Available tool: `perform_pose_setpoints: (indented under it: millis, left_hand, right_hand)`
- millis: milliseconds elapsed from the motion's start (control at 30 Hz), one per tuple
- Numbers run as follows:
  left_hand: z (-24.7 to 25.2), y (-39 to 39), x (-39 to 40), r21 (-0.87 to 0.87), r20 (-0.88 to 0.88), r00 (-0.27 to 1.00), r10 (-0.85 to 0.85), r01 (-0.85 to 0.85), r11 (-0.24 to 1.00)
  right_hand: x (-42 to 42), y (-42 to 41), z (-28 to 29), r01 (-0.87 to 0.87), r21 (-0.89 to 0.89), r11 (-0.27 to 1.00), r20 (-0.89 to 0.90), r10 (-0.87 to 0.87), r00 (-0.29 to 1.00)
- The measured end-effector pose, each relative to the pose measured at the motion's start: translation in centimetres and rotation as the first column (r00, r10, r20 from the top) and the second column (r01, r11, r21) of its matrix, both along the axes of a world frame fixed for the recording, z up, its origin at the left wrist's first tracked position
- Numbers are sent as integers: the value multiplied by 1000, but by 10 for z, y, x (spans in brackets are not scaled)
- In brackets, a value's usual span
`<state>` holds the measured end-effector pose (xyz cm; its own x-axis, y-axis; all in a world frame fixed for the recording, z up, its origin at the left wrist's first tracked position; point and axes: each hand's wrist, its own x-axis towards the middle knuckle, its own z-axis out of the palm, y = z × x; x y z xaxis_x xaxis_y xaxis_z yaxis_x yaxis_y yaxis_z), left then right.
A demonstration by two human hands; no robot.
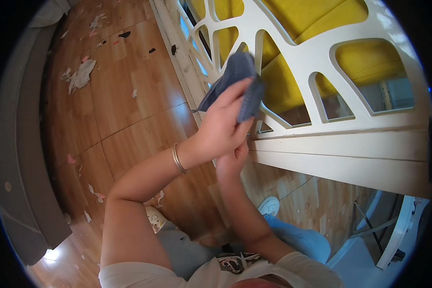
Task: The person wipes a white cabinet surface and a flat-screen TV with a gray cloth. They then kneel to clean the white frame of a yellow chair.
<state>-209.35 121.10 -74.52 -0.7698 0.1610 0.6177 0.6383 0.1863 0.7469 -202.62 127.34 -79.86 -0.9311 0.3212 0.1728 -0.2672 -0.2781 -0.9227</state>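
A blue-grey cloth [234,72] is bunched in my left hand [221,126], which wears a bracelet at the wrist. The cloth lies over the cut-out bars of a white openwork panel [291,64], near the panel's narrow lower corner. Just below, my right hand [235,154] is by the end of the panel's frame. Its fingers are curled and partly hidden behind my left hand, so I cannot tell whether it grips anything.
Yellow upholstery [280,79] shows through the panel's openings. Torn white scraps [82,75] and small pink and black pieces litter the wood-look floor [129,126]. A long grey furniture piece [36,144] runs along the left. A white-edged item with metal legs [396,234] stands at lower right.
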Motion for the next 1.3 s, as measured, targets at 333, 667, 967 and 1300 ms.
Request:
perform_pose_setpoints:
  millis: [333, 667, 967, 1300]
  left_hand:
    - [54, -23, -75, -574, -616, 788, 0, -449, 685]
    - [14, -1, -40, -472, -323, 942, -89, -79, 878]
    - [27, 24, 6, -131, -43, 946, -322, 314, 940]
    - [14, -22, -39, -640, -367, 887, -282, -20, 768]
  right_hand:
    - [-2, 4, 10, 7, 99, 995, 136, -20, 990]
    - [-3, 9, 13, 1, 19, 1000, 151, -4, 989]
    - [-1, 9, -10, 60, 24, 998, -30, -60, 998]
    - [-9, -2, 1, 117, 36, 993, -129, -111, 985]
